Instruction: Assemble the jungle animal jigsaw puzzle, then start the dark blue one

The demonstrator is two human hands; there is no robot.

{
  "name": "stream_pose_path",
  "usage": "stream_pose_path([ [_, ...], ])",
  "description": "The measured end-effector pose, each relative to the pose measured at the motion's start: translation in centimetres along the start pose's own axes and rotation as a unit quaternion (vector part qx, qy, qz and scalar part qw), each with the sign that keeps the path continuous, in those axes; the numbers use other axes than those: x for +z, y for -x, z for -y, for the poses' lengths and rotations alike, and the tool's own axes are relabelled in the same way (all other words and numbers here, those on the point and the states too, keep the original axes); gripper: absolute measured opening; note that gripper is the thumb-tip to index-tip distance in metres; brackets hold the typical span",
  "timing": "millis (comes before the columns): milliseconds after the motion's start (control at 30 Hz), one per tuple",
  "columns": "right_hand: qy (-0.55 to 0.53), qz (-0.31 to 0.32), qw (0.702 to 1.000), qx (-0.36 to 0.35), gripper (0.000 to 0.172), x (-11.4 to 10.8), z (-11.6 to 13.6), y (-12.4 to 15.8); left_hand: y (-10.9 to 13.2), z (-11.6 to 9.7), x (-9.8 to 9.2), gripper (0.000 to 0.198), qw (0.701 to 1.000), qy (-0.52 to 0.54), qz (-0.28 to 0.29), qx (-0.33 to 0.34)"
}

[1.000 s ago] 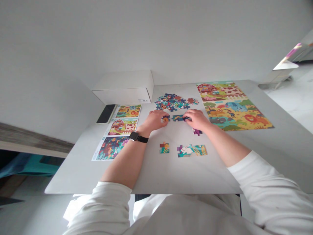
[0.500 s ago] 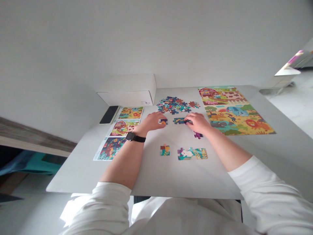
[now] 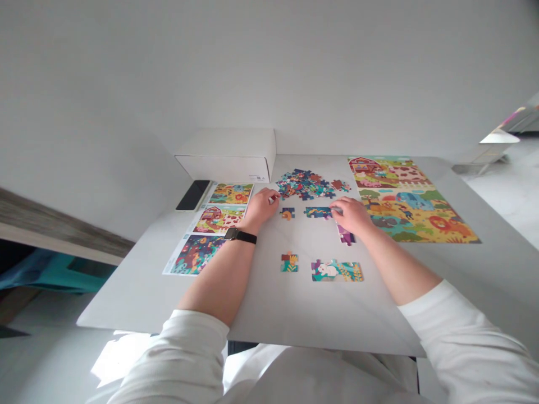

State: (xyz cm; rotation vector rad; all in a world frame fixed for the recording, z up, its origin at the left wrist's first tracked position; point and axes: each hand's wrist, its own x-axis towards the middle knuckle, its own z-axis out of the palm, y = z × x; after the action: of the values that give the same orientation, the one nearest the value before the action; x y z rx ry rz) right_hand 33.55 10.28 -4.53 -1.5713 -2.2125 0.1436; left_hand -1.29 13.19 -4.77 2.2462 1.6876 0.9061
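My left hand [image 3: 264, 205] is by the left edge of a pile of jigsaw pieces [image 3: 305, 184], its fingers curled but a little apart, with no piece visible in them. Just below its fingertips lies a single dark blue piece with an orange shape [image 3: 288, 214]. My right hand [image 3: 350, 214] pinches the right end of a joined dark blue strip [image 3: 316, 212], lying flat on the table. A purple piece [image 3: 346, 235] is partly hidden beneath that hand. Nearer me lie a corner piece with yellow leaves [image 3: 289, 262] and a joined rabbit strip [image 3: 337, 271].
A white box [image 3: 225, 168] stands at the back against the wall. Left of my left hand are a phone [image 3: 193, 195] and a picture sheet [image 3: 173, 264]. Two finished animal puzzles [image 3: 415, 210] lie on the right of the white table [image 3: 261, 320].
My left hand has moved up off the single dark blue piece to the pile's edge. My right hand stays at the strip's end. The camera view has shifted slightly.
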Motion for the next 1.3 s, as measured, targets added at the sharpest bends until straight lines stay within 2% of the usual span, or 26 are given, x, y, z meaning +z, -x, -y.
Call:
stream_pose_path([
  [200, -0.048, -0.050, 0.993, 0.091, 0.029, -3.2, -1.3, -1.2, -0.2, -0.2, 0.3, 0.024, 1.000, -0.014, -0.010, -0.012],
  [300, -0.054, -0.076, 0.989, 0.111, 0.029, -5.1, -2.3, -1.8, -0.2, -0.2, 0.5, 0.024, 0.999, -0.025, -0.006, -0.020],
  [400, -0.046, -0.072, 0.990, 0.116, 0.028, -5.9, -3.0, -2.5, -0.3, -0.2, 0.6, 0.026, 0.999, -0.035, -0.001, -0.016],
  [533, -0.010, -0.028, 0.995, 0.096, 0.029, -5.1, -2.9, -4.3, -0.3, -0.2, 0.8, 0.029, 0.999, -0.034, 0.007, 0.017],
  [667, 0.046, 0.021, 0.998, 0.042, 0.031, -3.4, -2.1, -6.6, -0.2, -0.2, 1.1, 0.032, 0.998, -0.017, 0.017, 0.060],
  [933, 0.107, 0.093, 0.990, -0.010, 0.032, -0.7, -0.7, -9.6, 0.0, -0.2, 0.9, 0.034, 0.999, -0.027, 0.026, 0.027],
  [1167, 0.157, 0.105, 0.978, 0.084, 0.037, 0.0, -3.1, -11.1, 0.0, 0.1, 1.0, 0.035, 0.999, -0.045, 0.010, -0.003],
  [1300, 0.153, 0.103, 0.977, 0.106, 0.038, -0.1, -3.8, -11.3, 0.0, -0.1, 0.9, 0.036, 0.998, -0.056, 0.010, -0.003],
])
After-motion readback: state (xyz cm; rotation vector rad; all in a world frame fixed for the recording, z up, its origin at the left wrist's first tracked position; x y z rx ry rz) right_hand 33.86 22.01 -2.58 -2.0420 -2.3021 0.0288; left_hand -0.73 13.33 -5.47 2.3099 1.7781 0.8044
